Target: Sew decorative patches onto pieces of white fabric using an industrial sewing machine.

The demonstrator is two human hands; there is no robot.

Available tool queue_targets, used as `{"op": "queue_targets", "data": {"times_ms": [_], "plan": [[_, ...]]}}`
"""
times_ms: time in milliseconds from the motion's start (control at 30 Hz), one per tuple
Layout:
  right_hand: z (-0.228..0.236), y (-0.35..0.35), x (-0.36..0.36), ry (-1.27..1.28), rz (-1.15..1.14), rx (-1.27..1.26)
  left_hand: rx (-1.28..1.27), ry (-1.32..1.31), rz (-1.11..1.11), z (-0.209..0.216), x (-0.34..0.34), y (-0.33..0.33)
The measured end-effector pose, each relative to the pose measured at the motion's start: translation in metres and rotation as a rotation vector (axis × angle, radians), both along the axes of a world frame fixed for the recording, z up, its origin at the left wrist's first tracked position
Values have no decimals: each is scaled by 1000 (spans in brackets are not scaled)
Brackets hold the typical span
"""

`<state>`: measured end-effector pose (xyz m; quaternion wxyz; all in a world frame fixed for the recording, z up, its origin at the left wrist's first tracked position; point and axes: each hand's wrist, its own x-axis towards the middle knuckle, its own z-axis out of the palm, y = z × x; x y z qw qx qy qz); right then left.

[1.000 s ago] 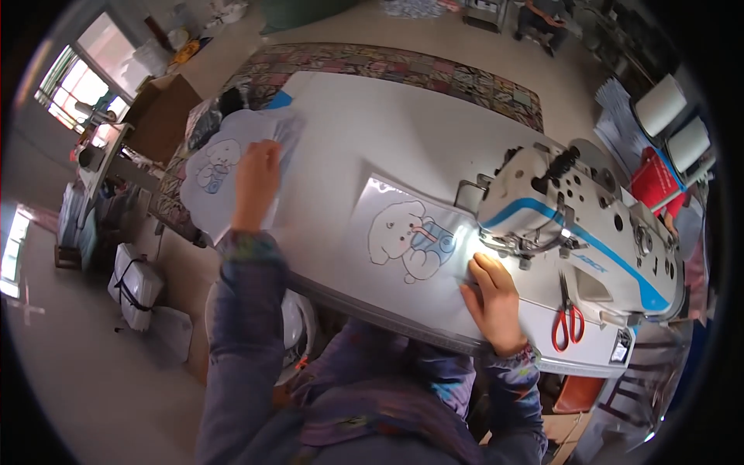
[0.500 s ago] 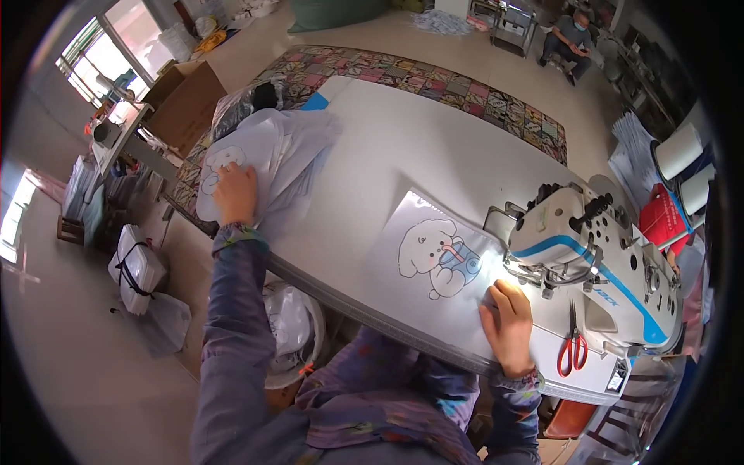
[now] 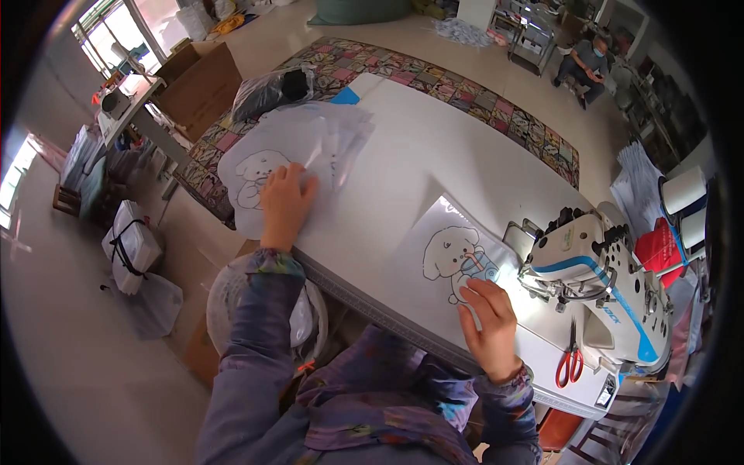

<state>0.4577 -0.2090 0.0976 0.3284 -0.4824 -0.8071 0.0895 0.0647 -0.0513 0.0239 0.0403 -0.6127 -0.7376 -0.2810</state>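
Flat on a pile of clear plastic sheets [image 3: 335,159] at the table's left rests my left hand [image 3: 287,203]. Its fingers are spread next to a dog drawing printed on the top piece; nothing shows gripped in them. My right hand [image 3: 493,329] is over the lower right part of another printed sheet [image 3: 438,252], which shows a white dog holding a blue cup. The fingers are loosely bent, with the thumb apart. That sheet's right edge lies by the lit needle area of a white and blue sewing machine [image 3: 570,248].
Red-handled scissors [image 3: 570,366] lie right of my right hand. Thread cones [image 3: 682,188] stand beyond the machine. A dark plastic-wrapped bundle [image 3: 271,93] sits behind the pile. Below the table's front edge is a white tub [image 3: 225,298]. A person [image 3: 585,66] sits far right.
My left hand has shifted right across the pile. My right hand has moved left, away from the machine, over the dog-print sheet. The whole view has turned slightly.
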Motion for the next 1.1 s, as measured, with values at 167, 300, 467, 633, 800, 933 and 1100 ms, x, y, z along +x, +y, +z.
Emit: {"op": "queue_targets", "data": {"times_ms": [167, 300, 467, 633, 800, 933, 1100], "plan": [[12, 28, -35, 76, 190, -10, 218, -6, -311, 0, 8, 3], [16, 71, -66, 90, 311, -75, 267, 30, -374, -5, 5, 6], [-20, 146, -121, 106, 398, -133, 108, -118, -356, 3, 15, 4], [-59, 186, -177, 80, 402, -62, 116, -97, -367, -4, 9, 13], [-76, 177, -202, -112, 315, 84, 176, -60, -335, -9, -25, 24], [-78, 172, -203, -82, 310, 41, 149, 59, -191, -7, -78, 34], [-91, 173, -198, -15, 280, 88, -46, 308, 108, 8, -112, 35]]}}
